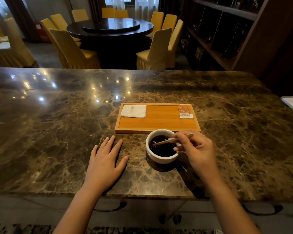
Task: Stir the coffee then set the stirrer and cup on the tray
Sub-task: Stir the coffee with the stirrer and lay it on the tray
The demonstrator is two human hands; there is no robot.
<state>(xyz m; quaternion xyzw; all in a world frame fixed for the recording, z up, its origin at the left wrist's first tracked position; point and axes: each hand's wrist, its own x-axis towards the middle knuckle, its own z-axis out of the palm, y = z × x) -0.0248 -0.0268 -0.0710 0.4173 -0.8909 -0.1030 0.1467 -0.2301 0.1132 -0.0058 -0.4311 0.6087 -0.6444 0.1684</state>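
Coffee fills the white cup (161, 146), which stands on the marble counter (57, 124) just in front of the wooden tray (157, 123), between the two hands. The right hand (197, 149) pinches the wooden stirrer (169, 141), its tip dipped in the dark liquid. The left hand (105, 161) lies flat, fingers spread, beside the cup. A folded napkin (133, 111) and a sachet (185, 111) sit on the tray.

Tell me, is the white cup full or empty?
Nearly full. Dark coffee fills the cup almost to its rim, and the stirrer dips into it.
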